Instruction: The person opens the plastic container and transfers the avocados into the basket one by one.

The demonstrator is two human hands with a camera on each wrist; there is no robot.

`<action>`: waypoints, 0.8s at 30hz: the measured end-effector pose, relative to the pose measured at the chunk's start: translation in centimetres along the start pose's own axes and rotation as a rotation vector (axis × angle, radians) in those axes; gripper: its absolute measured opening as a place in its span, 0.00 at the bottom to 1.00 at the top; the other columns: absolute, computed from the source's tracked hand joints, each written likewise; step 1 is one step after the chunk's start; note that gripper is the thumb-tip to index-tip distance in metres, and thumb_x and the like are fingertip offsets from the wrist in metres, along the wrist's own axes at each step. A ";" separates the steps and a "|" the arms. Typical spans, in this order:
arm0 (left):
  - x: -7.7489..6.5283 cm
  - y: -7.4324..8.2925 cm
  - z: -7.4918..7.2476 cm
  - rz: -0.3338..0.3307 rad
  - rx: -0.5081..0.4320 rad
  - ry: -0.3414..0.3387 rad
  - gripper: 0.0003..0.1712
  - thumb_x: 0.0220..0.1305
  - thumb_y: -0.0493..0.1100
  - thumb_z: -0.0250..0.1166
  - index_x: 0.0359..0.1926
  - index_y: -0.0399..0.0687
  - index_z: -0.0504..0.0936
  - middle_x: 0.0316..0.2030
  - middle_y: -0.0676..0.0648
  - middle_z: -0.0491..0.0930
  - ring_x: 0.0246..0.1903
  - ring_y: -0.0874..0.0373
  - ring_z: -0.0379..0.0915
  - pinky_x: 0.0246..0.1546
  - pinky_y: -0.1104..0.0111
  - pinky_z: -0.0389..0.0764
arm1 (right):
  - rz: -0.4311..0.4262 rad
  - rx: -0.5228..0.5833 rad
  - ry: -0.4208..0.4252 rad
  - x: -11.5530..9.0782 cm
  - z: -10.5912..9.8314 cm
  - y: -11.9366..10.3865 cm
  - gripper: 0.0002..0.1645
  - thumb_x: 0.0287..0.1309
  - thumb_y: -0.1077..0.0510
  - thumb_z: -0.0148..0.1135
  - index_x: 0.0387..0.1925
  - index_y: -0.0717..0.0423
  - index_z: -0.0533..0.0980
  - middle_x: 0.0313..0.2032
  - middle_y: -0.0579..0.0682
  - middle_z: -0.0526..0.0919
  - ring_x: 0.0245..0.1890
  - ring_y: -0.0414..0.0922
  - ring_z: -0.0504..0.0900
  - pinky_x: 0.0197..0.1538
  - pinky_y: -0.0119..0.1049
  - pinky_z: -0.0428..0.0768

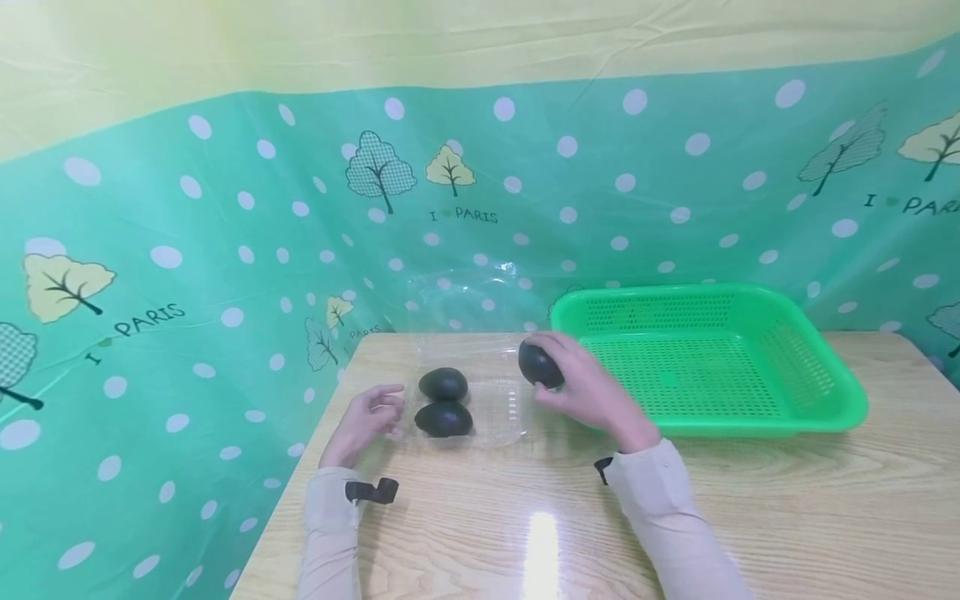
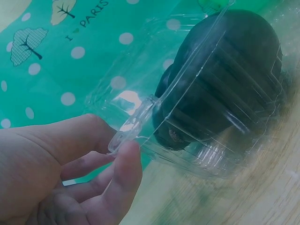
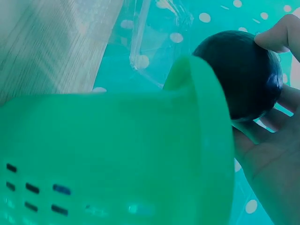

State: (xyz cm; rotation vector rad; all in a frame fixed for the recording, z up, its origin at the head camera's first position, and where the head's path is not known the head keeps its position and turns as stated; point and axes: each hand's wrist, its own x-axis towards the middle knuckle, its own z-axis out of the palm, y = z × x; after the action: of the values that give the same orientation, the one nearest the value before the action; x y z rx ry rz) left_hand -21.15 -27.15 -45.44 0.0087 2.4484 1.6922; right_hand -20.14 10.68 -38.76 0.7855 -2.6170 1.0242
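A clear plastic clamshell box (image 1: 491, 417) stands on the table with its lid raised at the back. Two dark avocados (image 1: 444, 418) lie one behind the other in its left part. At the box's left side is my left hand (image 1: 367, 423); the left wrist view shows its thumb and finger pinching the rim tab (image 2: 129, 129). My right hand (image 1: 583, 390) grips a third dark avocado (image 1: 537, 367) between thumb and fingers, held up between the box and the left end of the green basket (image 1: 843, 400). In the right wrist view the basket's rim partly covers this avocado.
The perforated green basket takes up the right back of the wooden table (image 1: 465, 517). A green dotted curtain (image 1: 300, 250) with printed trees hangs right behind the table and along its left side. Black wrist mounts (image 1: 372, 491) sit at both cuffs.
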 end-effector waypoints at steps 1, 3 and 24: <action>0.0 0.0 0.0 0.001 0.001 0.000 0.33 0.61 0.30 0.56 0.69 0.35 0.66 0.55 0.28 0.74 0.48 0.41 0.77 0.39 0.67 0.85 | 0.002 0.002 0.002 -0.1 -0.1 0.1 0.38 0.51 0.58 0.67 0.66 0.53 0.69 0.67 0.52 0.70 0.61 0.52 0.74 0.56 0.50 0.81; 0.0 0.1 0.1 0.002 -0.001 0.003 0.33 0.61 0.30 0.56 0.69 0.35 0.66 0.55 0.28 0.74 0.48 0.41 0.77 0.39 0.67 0.86 | 0.006 0.006 0.008 -0.2 -0.2 0.2 0.38 0.52 0.58 0.67 0.67 0.52 0.68 0.65 0.52 0.71 0.59 0.51 0.75 0.54 0.49 0.82; 0.0 -0.1 0.0 0.015 -0.015 -0.012 0.33 0.63 0.30 0.57 0.69 0.34 0.65 0.55 0.27 0.73 0.47 0.41 0.77 0.39 0.64 0.86 | 0.056 -0.008 0.034 -1.4 -1.9 2.9 0.39 0.53 0.58 0.67 0.67 0.56 0.68 0.65 0.57 0.71 0.61 0.58 0.73 0.56 0.59 0.80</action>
State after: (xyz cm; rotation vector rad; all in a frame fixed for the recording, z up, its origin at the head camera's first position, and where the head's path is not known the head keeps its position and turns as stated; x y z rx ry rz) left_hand -21.19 -27.19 -45.50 0.0354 2.4335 1.7112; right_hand -20.55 14.31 -39.51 0.6904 -2.6267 1.0313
